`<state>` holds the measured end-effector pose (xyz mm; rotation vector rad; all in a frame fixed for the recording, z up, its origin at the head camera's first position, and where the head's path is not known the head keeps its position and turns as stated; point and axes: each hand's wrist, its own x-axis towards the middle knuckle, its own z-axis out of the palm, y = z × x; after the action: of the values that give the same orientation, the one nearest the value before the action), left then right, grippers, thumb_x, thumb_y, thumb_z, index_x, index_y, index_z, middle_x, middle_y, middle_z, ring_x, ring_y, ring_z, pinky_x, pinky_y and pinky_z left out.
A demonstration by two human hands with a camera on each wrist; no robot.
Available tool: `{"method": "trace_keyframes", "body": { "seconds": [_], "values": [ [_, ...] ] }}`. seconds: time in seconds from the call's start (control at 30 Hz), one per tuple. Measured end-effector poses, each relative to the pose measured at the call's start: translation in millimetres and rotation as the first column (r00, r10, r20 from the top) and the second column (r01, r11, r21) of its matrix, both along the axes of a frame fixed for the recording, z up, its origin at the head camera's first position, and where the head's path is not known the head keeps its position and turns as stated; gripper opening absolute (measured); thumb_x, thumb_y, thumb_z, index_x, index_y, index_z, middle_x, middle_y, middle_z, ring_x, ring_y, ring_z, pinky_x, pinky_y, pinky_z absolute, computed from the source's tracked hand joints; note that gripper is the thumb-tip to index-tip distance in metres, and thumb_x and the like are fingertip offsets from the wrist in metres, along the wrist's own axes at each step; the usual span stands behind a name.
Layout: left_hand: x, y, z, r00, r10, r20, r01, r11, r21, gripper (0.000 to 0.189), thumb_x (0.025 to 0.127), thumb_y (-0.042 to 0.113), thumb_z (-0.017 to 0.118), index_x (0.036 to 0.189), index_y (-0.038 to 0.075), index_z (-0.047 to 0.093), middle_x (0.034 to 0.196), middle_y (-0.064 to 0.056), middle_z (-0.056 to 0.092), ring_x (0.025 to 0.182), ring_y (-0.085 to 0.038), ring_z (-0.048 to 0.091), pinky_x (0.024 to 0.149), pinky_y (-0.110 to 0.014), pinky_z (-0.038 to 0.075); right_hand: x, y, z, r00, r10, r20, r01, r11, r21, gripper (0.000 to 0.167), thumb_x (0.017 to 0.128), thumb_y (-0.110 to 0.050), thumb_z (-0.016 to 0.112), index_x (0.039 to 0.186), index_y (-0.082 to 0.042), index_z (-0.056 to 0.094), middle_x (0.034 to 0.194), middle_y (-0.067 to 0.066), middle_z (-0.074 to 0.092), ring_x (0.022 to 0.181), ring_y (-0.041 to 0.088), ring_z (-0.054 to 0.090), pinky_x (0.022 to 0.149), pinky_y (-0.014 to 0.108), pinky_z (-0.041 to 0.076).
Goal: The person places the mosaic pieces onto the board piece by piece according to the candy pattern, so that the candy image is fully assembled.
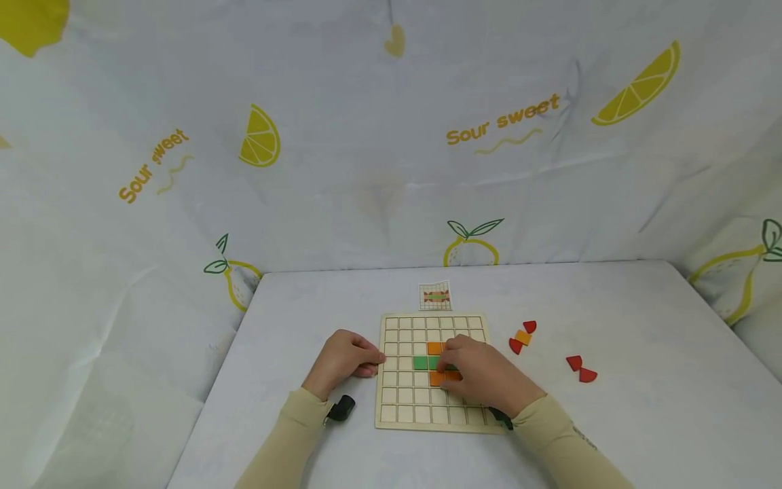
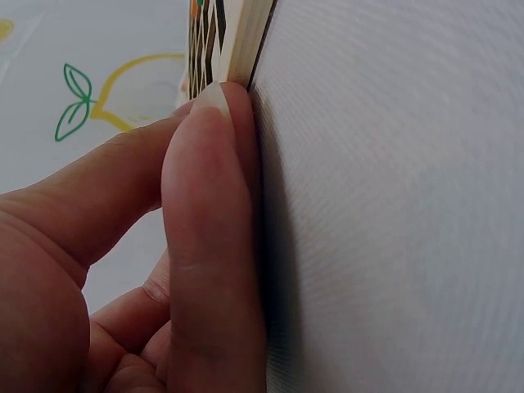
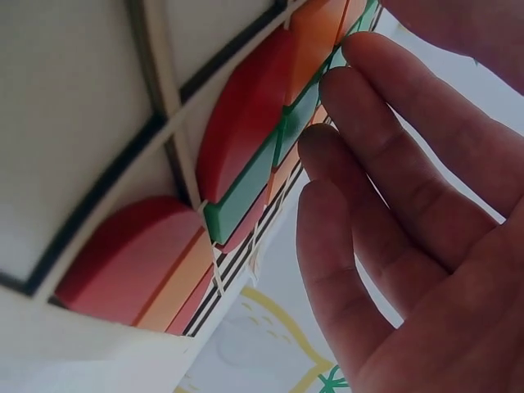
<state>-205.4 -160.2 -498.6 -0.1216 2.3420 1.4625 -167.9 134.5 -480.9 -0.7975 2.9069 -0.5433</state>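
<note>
White table [image 1: 660, 387] with a gridded board [image 1: 406, 395], a patterned card [image 1: 435, 297], four red pieces [image 1: 588, 375] and an orange square [image 1: 523, 337].

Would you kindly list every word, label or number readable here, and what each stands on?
"Sour sweet": on the backdrop cloth, to the left.
"Sour sweet": on the same cloth, right of centre.
Dark marking on the right sleeve: too small to read.
</note>
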Motion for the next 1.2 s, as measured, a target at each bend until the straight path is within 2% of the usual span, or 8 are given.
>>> {"method": "trace_keyframes", "body": {
  "seconds": [0.47,0.7,1.03,1.2],
  "values": [
    [-1.2,2.4,0.5,1.0,-0.005,0.011,0.005,1.0,0.006,0.019,0.085,0.02,0.092,0.092,0.007,0.081,0.077,-0.005,0.079,0.064,-0.009,0.074,0.066,-0.025,0.065,3.8,0.1,3.0,0.997,0.032,-0.073,-0.032,0.999,-0.004,0.013,0.089,-0.027,0.09,0.095,-0.02,0.082,0.095,-0.012,0.065,0.089,0.007,0.058,0.082,0.03,0.06],
    [-1.2,1.9,0.0,1.0,-0.009,0.008,0.009,1.0,0.006,0.018,0.085,0.02,0.091,0.092,0.007,0.081,0.077,-0.005,0.079,0.065,-0.009,0.073,0.067,-0.026,0.065,3.3,2.3,4.5,0.998,0.019,-0.063,-0.02,1.0,-0.008,0.008,0.092,-0.026,0.088,0.095,-0.021,0.082,0.098,-0.012,0.067,0.095,0.008,0.062,0.086,0.031,0.062],
    [-0.7,3.7,0.4,1.0,-0.014,0.005,0.014,1.0,0.009,0.018,0.087,0.02,0.091,0.093,0.006,0.081,0.078,-0.006,0.079,0.065,-0.01,0.074,0.067,-0.026,0.066,2.4,8.1,6.5,0.999,0.009,-0.052,-0.01,1.0,-0.014,0.01,0.093,-0.031,0.087,0.095,-0.022,0.082,0.095,-0.013,0.065,0.092,0.005,0.056,0.082,0.027,0.059],
    [1.3,1.3,2.5,1.0,-0.004,0.013,0.004,1.0,-0.007,0.019,0.087,0.02,0.091,0.094,0.006,0.081,0.08,-0.005,0.08,0.066,-0.009,0.073,0.066,-0.025,0.065,-1.2,14.3,5.9,0.999,-0.015,-0.041,0.015,1.0,-0.02,0.006,0.093,-0.025,0.087,0.096,-0.023,0.082,0.099,-0.013,0.066,0.095,0.006,0.059,0.085,0.029,0.061]
  ]
}}
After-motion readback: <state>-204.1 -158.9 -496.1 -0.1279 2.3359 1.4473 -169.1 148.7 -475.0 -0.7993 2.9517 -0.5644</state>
